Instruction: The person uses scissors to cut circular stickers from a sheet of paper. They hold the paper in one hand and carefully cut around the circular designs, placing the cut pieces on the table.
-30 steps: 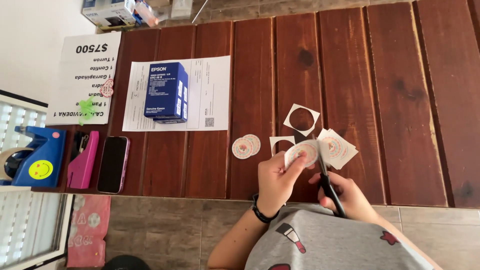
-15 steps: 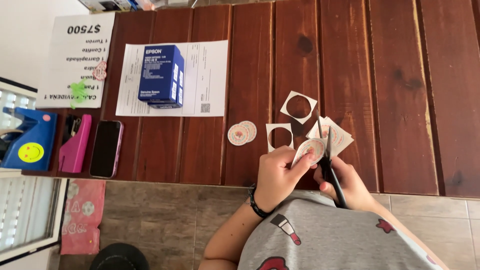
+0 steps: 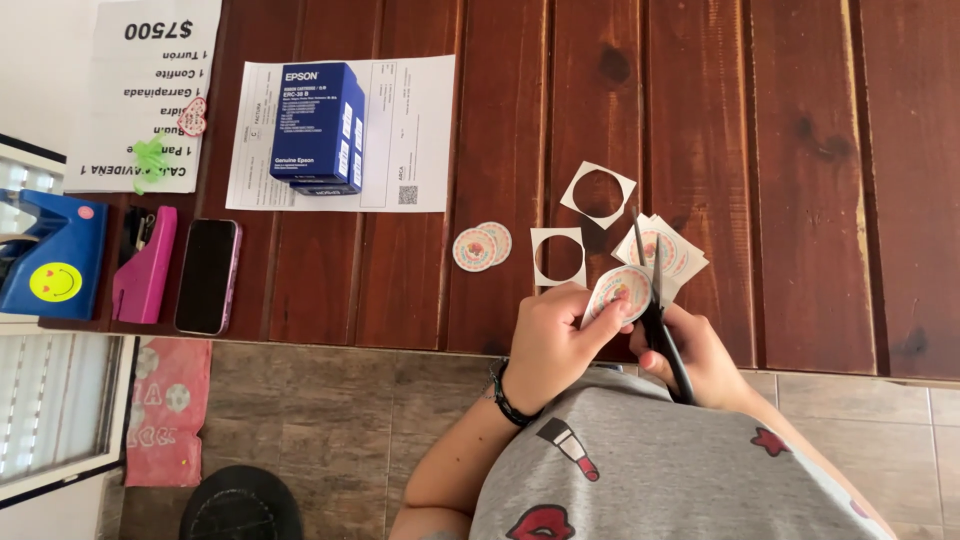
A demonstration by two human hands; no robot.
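Round sticker (image 3: 622, 291): a printed paper circle pinched at its left edge by the left hand's fingers (image 3: 585, 306), held just above the near edge of the tabletop (image 3: 800, 180).
Tabletop: dark red wooden planks; the largest thing here, carrying all the rest.
Left hand (image 3: 545, 345): fingers pressed together on the sticker, which lies to their right.
Right hand (image 3: 700, 355): fingers curled tight around the scissors' handles, just right of the sticker and touching the blades' side of it.
Scissors (image 3: 655, 300): black, long axis running away from the person, tip over the stack of uncut squares (image 3: 672, 252).
Offcuts (image 3: 597, 194): two white squares with round holes, near.
Finished circles (image 3: 482, 246): two, overlapping, further left.
Hidden: the scissor handles, inside the right hand; the blades' opening is hard to make out.
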